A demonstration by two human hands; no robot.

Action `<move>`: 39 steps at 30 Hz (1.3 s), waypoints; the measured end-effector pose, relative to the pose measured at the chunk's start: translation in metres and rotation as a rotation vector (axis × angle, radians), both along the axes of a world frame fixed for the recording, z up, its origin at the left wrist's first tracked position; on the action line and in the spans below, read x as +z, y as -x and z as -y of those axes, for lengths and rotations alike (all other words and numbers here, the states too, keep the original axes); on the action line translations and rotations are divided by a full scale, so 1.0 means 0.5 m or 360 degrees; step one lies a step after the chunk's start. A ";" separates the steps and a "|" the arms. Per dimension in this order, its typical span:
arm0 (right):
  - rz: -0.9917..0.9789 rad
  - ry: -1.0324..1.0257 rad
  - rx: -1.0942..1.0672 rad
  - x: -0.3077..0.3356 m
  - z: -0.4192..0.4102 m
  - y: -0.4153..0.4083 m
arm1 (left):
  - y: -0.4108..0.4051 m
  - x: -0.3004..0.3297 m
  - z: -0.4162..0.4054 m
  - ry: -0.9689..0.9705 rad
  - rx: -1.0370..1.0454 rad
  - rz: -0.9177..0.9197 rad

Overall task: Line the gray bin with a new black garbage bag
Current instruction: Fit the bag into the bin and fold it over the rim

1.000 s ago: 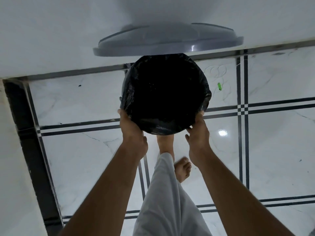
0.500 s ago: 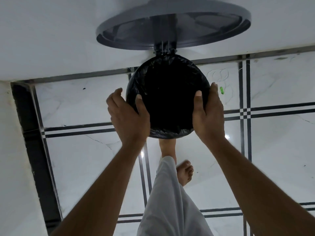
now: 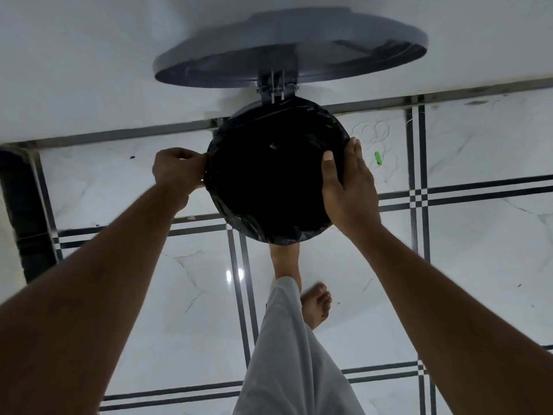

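The black garbage bag (image 3: 269, 187) already covers the gray bin's (image 3: 239, 113) rim. Left hand (image 3: 179, 169) pinches its left edge; right hand (image 3: 347, 187) presses, fingers together. Only tidying seems left.

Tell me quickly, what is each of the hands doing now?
Left hand: closed, pinching the black garbage bag at the bin's left rim.
Right hand: open, resting on the right rim.

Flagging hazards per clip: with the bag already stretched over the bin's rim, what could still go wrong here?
The left hand pinches the black bag at the rim; pulling harder might tear the thin plastic. The lid stands open, apparently held by a foot by the bin's base; if so, easing off could drop it onto the right hand.
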State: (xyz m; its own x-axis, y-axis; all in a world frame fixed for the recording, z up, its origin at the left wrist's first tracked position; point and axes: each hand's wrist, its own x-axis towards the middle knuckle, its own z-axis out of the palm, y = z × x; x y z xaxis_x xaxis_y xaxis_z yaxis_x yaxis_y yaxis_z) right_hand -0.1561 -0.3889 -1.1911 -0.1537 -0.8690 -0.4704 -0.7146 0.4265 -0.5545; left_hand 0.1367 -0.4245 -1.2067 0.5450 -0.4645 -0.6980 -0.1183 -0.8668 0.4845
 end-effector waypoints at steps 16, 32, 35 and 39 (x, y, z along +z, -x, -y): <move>0.0252 -0.0176 -0.0323 0.001 0.023 0.032 | -0.019 -0.024 0.037 -0.0185 -0.0012 -0.0374; 0.1299 -0.1042 -0.1814 0.027 -0.173 0.019 | 0.151 0.048 -0.286 -0.0176 0.1207 -0.1345; 0.1410 -0.1019 -0.1948 0.011 -0.174 0.019 | 0.174 0.030 -0.301 -0.0058 0.1457 -0.1394; 0.1350 -0.1086 -0.1995 -0.010 -0.155 0.017 | 0.184 -0.013 -0.298 -0.0165 0.1468 -0.1351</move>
